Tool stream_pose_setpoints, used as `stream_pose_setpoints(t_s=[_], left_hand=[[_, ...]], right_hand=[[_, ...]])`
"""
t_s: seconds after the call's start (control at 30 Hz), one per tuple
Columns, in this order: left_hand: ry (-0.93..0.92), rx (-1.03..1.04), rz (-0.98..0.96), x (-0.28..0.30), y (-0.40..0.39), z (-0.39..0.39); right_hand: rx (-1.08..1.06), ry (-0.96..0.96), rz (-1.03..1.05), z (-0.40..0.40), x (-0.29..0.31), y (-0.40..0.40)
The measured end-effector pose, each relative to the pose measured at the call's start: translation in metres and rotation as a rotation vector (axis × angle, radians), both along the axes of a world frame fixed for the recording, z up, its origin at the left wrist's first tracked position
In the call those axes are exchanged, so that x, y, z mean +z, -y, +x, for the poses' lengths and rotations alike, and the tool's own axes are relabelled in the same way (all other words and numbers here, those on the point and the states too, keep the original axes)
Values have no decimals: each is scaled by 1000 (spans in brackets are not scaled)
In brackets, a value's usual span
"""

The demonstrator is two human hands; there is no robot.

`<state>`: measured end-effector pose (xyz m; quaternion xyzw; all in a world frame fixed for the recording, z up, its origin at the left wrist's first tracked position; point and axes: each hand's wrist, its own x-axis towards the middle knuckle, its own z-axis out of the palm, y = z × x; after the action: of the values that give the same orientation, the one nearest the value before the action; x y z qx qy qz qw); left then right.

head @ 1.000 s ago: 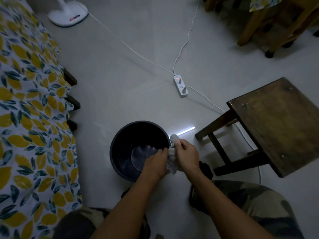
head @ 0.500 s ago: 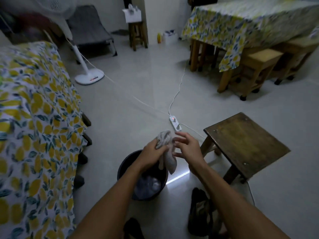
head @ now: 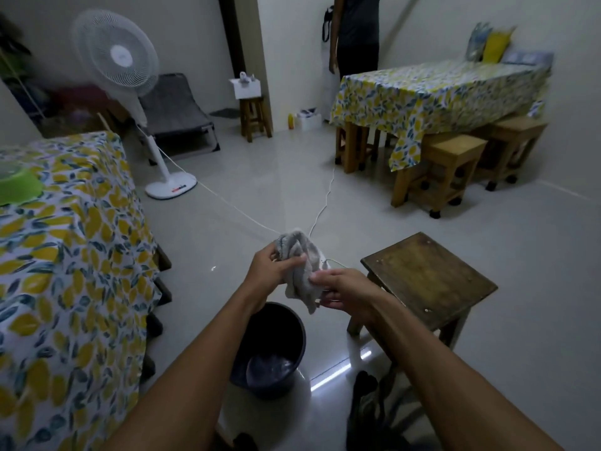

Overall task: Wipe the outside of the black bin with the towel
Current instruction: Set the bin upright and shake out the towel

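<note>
The black bin (head: 279, 336) stands upright on the pale floor, below and between my forearms, its inside showing. A crumpled grey-white towel (head: 300, 268) hangs in the air above the bin's far rim. My left hand (head: 271, 271) grips the towel's upper bunch. My right hand (head: 344, 291) pinches its lower right side with the fingertips. Neither hand touches the bin, and my left forearm covers part of its left rim.
A dark wooden stool (head: 426, 278) stands just right of the bin. A table with a lemon-print cloth (head: 65, 255) lies along the left. White cords (head: 234, 206) cross the floor from a standing fan (head: 126, 76). Another person (head: 356, 37) stands by a far table (head: 432, 92).
The view has tilted up from the floor to the room. Both hands have lifted the towel from the bin's right rim to above the bin.
</note>
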<state>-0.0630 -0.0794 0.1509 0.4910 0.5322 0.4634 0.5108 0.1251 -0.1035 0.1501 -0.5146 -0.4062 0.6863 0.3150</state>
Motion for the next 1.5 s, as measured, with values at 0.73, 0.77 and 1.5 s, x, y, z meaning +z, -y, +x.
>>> stream_pose_setpoints(t_s=[0.73,0.77,1.5], left_hand=[[-434,-143,254,40,10,35],[-453,-131,261,41,9,37],[-690,-93,610,73,10,89]], right_hand=[[-357,-93,337,8,76,-4],[-355,-55,361,11,76,-4],[-196,953,500,79,8,-7]])
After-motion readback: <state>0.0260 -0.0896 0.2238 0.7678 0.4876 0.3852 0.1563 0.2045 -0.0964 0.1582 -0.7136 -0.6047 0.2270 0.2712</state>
